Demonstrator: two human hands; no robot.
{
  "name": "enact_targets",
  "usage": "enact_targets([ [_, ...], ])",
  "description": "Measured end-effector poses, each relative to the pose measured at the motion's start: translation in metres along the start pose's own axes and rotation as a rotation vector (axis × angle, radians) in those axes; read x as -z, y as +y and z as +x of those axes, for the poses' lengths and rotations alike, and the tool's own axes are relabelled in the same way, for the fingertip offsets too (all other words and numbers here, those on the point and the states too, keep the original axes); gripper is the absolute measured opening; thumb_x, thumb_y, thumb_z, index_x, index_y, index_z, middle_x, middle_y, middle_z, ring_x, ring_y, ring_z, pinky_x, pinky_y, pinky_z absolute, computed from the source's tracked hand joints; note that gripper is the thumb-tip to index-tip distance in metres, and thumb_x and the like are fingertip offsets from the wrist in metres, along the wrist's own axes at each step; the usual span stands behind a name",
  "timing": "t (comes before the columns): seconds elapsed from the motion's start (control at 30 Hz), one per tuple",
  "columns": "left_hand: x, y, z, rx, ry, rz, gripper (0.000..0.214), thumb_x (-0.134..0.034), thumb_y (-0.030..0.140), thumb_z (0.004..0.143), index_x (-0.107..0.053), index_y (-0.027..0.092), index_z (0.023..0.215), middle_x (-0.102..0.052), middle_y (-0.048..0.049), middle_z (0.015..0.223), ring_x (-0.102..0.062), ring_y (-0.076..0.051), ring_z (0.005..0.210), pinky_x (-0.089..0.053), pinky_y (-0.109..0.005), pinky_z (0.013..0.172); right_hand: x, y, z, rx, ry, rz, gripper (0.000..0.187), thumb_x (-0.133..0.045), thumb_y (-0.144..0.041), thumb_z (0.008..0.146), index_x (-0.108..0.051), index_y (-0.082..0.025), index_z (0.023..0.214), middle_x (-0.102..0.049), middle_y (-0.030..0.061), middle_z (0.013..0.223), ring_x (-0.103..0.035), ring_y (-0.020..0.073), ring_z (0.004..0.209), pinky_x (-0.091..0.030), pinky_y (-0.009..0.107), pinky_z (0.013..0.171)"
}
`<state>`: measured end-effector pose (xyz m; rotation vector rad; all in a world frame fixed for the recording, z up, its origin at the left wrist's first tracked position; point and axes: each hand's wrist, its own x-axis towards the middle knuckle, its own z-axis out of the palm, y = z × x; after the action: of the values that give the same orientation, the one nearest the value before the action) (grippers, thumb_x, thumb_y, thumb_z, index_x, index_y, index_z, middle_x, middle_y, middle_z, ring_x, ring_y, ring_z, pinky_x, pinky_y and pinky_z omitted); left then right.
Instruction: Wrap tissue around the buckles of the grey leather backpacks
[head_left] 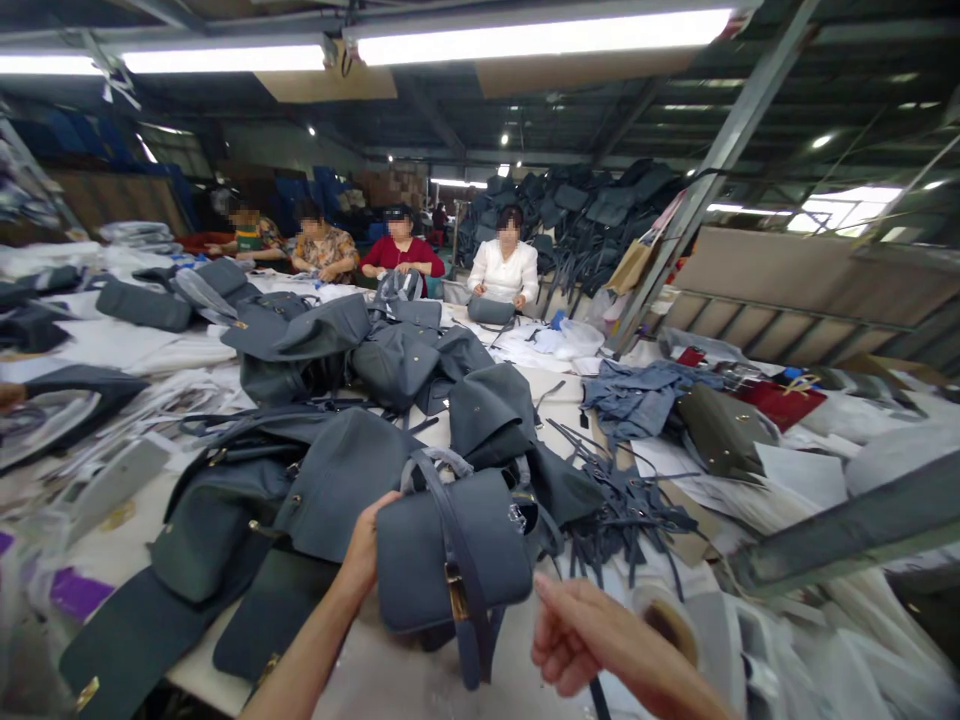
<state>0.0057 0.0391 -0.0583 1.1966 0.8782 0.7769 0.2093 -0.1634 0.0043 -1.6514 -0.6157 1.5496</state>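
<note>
A small dark blue-grey handbag point(491, 530) stands in front of me, with a strap point(454, 535) running down over its front through a gold clasp point(456, 592). My left hand point(366, 545) grips the bag's left side; most of its fingers are hidden behind the bag. Close to the lower right corner of the bag is my right hand point(571, 628), its fingers curled and the thumb against the forefinger. What lies inside those fingers, if anything, is hidden. A dark strip point(599, 697) shows below this hand. Clear plastic wrap point(439, 462) covers the bag's top handle.
Unfinished dark bags point(337, 490) are heaped on the left and behind. Loose straps point(630, 505) lie to the right, near a tape roll point(670, 630) and an olive bag point(724, 430). Several people sit across the table, one in a white top point(504, 268). A metal post point(712, 175) rises at right.
</note>
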Motion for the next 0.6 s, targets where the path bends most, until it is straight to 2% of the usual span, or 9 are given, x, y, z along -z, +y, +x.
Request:
enact_targets([
  [0.07, 0.001, 0.001, 0.002, 0.001, -0.018, -0.015, 0.024, -0.071, 0.032, 0.06, -0.067, 0.016, 0.078, -0.065, 0.0024, 0.065, -0.056, -0.015, 0.061, -0.045, -0.025, 0.06, -0.006, 0.021, 0.011, 0.004, 0.029, 0.047, 0.057, -0.061, -0.068, 0.073, -0.066, -0.012, 0.069, -0.067, 0.006, 0.061, -0.063, 0.0148, 0.054, -0.049, 0.024, 0.052],
  [0.13, 0.0, 0.003, 0.004, 0.011, -0.044, -0.021, 0.025, -0.072, 0.031, 0.06, -0.068, 0.016, 0.079, -0.067, 0.0017, 0.067, -0.057, -0.015, 0.061, -0.045, -0.025, 0.06, -0.016, 0.032, 0.024, 0.106, 0.064, 0.127, 0.053, -0.066, -0.065, 0.071, -0.068, -0.012, 0.082, -0.069, 0.0054, 0.067, -0.065, 0.0157, 0.062, -0.051, 0.027, 0.061],
  [0.27, 0.002, 0.008, 0.008, 0.032, -0.086, -0.021, 0.023, -0.071, 0.029, 0.062, -0.068, 0.016, 0.081, -0.067, 0.002, 0.068, -0.056, -0.014, 0.059, -0.046, -0.023, 0.06, -0.04, 0.027, 0.038, 0.333, 0.049, 0.201, 0.051, -0.069, -0.054, 0.072, -0.067, -0.015, 0.105, -0.072, 0.0081, 0.099, -0.064, 0.0222, 0.094, -0.047, 0.034, 0.088],
  [0.33, 0.004, 0.012, 0.011, 0.038, -0.097, -0.022, 0.02, -0.071, 0.028, 0.063, -0.069, 0.017, 0.08, -0.067, 0.0027, 0.066, -0.056, -0.013, 0.057, -0.046, -0.023, 0.059, -0.051, 0.023, 0.032, 0.328, -0.051, 0.094, 0.047, -0.074, -0.044, 0.067, -0.069, -0.017, 0.104, -0.072, 0.0059, 0.101, -0.062, 0.0238, 0.097, -0.047, 0.033, 0.087],
  [0.4, 0.006, 0.016, 0.012, 0.04, -0.099, -0.024, 0.021, -0.072, 0.028, 0.063, -0.069, 0.016, 0.08, -0.068, 0.0023, 0.067, -0.057, -0.013, 0.058, -0.047, -0.024, 0.061, -0.056, 0.021, 0.021, 0.183, -0.155, -0.108, 0.037, -0.076, -0.039, 0.061, -0.072, -0.02, 0.093, -0.073, 0.0018, 0.087, -0.063, 0.0226, 0.087, -0.048, 0.029, 0.076],
  [0.47, 0.007, 0.018, 0.013, 0.044, -0.098, -0.023, 0.025, -0.073, 0.029, 0.062, -0.07, 0.016, 0.083, -0.07, 0.001, 0.072, -0.06, -0.015, 0.063, -0.048, -0.024, 0.064, -0.052, 0.014, 0.006, 0.02, -0.176, -0.305, 0.026, -0.075, -0.039, 0.061, -0.073, -0.023, 0.082, -0.069, -0.0021, 0.07, -0.062, 0.0182, 0.07, -0.045, 0.025, 0.063],
  [0.5, 0.007, 0.018, 0.013, 0.049, -0.101, -0.022, 0.026, -0.073, 0.029, 0.062, -0.071, 0.016, 0.085, -0.071, 0.0003, 0.075, -0.061, -0.016, 0.066, -0.048, -0.025, 0.066, -0.044, 0.007, -0.001, -0.015, -0.173, -0.368, 0.023, -0.074, -0.041, 0.063, -0.072, -0.023, 0.077, -0.066, -0.0032, 0.063, -0.059, 0.0162, 0.063, -0.043, 0.024, 0.058],
  [0.57, 0.007, 0.018, 0.012, 0.064, -0.108, -0.018, 0.026, -0.072, 0.03, 0.063, -0.071, 0.016, 0.085, -0.071, -0.0003, 0.077, -0.062, -0.017, 0.068, -0.049, -0.025, 0.067, -0.02, -0.018, -0.011, 0.076, -0.157, -0.41, 0.021, -0.067, -0.043, 0.067, -0.068, -0.023, 0.072, -0.06, -0.0037, 0.055, -0.055, 0.0145, 0.054, -0.042, 0.025, 0.054],
  [0.6, 0.006, 0.018, 0.012, 0.072, -0.112, -0.016, 0.025, -0.072, 0.03, 0.063, -0.071, 0.016, 0.084, -0.071, -0.0002, 0.076, -0.061, -0.017, 0.068, -0.048, -0.025, 0.066, -0.003, -0.034, -0.015, 0.196, -0.09, -0.421, 0.024, -0.061, -0.045, 0.07, -0.065, -0.022, 0.07, -0.059, -0.0025, 0.053, -0.054, 0.0154, 0.053, -0.042, 0.027, 0.055],
])
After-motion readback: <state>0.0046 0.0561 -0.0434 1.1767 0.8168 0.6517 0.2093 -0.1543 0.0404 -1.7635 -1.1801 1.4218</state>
